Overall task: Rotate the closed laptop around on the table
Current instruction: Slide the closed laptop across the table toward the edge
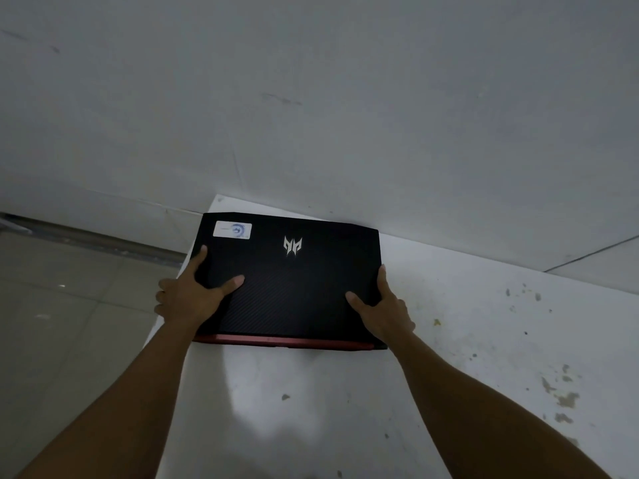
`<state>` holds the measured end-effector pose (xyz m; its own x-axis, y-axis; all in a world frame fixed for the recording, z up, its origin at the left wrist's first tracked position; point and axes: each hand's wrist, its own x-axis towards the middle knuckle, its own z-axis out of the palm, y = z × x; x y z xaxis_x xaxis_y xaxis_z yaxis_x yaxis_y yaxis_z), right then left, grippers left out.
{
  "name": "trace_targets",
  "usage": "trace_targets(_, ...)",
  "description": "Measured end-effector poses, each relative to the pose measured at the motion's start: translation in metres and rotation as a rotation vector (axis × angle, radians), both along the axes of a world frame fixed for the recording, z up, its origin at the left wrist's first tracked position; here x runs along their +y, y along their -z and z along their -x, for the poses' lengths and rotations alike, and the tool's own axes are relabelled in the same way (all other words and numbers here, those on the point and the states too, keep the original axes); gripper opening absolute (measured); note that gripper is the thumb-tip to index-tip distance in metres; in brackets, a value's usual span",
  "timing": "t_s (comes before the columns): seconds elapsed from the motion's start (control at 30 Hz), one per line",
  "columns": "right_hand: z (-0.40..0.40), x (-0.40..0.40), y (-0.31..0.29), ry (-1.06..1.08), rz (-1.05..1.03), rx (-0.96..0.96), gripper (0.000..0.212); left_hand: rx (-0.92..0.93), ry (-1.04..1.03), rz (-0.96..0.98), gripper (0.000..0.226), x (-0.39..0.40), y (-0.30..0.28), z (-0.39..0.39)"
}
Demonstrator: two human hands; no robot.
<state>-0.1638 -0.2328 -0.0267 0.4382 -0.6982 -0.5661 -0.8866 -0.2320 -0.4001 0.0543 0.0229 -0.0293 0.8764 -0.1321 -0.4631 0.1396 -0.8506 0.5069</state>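
Both side edges of the closed laptop (290,281) are clasped, left hand (193,295) and right hand (383,311) curled around them, thumbs pressed on the lid, so it can be pivoted on the table (466,340).

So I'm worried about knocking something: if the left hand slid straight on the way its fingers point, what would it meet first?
Probably the white wall. The left hand grips the laptop at its left edge, fingers pointing away from the person. Nothing else shows along that line, though depth is unclear.
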Motion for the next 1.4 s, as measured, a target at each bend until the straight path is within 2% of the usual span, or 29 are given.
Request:
trace_targets(0.2,0.0,0.002,-0.002,0.044,-0.067,-0.079,0.101,0.036,0.049,0.082,0.114,0.004,-0.008,-0.002)
trace_targets(0.37,0.002,0.005,-0.005,0.03,-0.116,-0.175,0.093,0.046,0.056,0.076,0.119,0.006,-0.007,-0.002)
trace_targets(0.57,0.002,0.01,-0.015,0.035,-0.044,-0.215,0.086,0.054,0.074,-0.002,0.107,-0.003,-0.025,0.007)
trace_targets(0.73,0.006,0.016,-0.03,0.089,0.072,-0.238,0.085,-0.029,0.047,-0.083,0.113,-0.004,-0.033,0.018)
trace_targets(0.93,0.043,0.035,-0.042,0.167,0.104,-0.34,0.083,-0.064,0.017,-0.008,0.114,0.008,-0.049,0.052)
trace_targets(1.4,0.17,0.046,-0.076,0.286,0.174,-0.449,0.083,-0.131,0.038,0.111,0.113,0.003,-0.09,0.161)
